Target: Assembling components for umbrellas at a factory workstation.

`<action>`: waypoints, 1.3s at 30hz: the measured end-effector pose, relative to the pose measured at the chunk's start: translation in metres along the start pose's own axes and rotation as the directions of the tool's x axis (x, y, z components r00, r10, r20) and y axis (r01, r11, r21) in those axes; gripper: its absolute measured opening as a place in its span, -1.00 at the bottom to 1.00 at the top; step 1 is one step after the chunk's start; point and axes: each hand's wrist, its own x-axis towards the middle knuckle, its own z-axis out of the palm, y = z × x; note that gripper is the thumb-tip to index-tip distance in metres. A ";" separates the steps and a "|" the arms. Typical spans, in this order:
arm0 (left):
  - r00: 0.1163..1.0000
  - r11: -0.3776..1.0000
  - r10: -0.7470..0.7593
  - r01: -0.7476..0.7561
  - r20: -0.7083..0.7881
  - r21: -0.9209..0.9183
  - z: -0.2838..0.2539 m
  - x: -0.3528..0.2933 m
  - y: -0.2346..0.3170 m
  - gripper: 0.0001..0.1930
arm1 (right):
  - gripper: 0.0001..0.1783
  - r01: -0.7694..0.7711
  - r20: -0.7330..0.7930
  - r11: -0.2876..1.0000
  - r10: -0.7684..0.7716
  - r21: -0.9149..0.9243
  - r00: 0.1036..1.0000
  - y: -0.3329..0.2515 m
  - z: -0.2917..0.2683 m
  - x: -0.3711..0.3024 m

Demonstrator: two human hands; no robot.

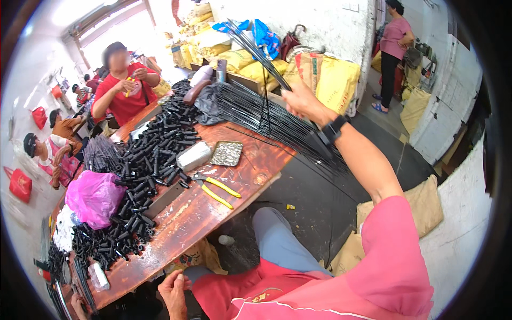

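Observation:
My right hand (305,102) is raised over the far right end of the table, its fingers closed round a bundle of thin black rods (255,49) that slants up to the left. Below it, more long black rods (248,109) lie in a heap and stick out past the table edge. Low in the picture, my left hand (174,290) is beside my leg with curled fingers; whatever is in them, if anything, is hidden. Pliers with yellow handles (218,193) rest on the wooden table (184,226), next to a small tray of tiny metal pieces (226,153).
Short black tubular parts (154,154) are piled along the table, with a pink plastic bag (95,198) on top. A person in red (125,80) sits across, handling something yellow. Yellow sacks (336,80) stand by the wall; another person (394,45) stands in the doorway.

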 end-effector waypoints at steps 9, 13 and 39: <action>0.853 0.998 0.049 -0.024 0.520 -0.053 0.147 0.023 0.082 -0.71 | -0.72 0.094 0.017 0.980 -0.098 0.177 0.995 -0.034 -0.041 -0.023; 0.608 0.972 -0.090 0.228 0.789 -0.065 0.266 0.053 0.071 -0.59 | -0.69 0.046 0.093 0.942 -0.081 0.334 0.992 -0.044 -0.061 -0.051; 0.740 0.770 0.167 0.315 0.652 -0.555 0.242 0.013 0.178 -0.72 | -0.78 0.025 0.042 0.961 -0.038 0.277 0.998 -0.053 -0.090 -0.100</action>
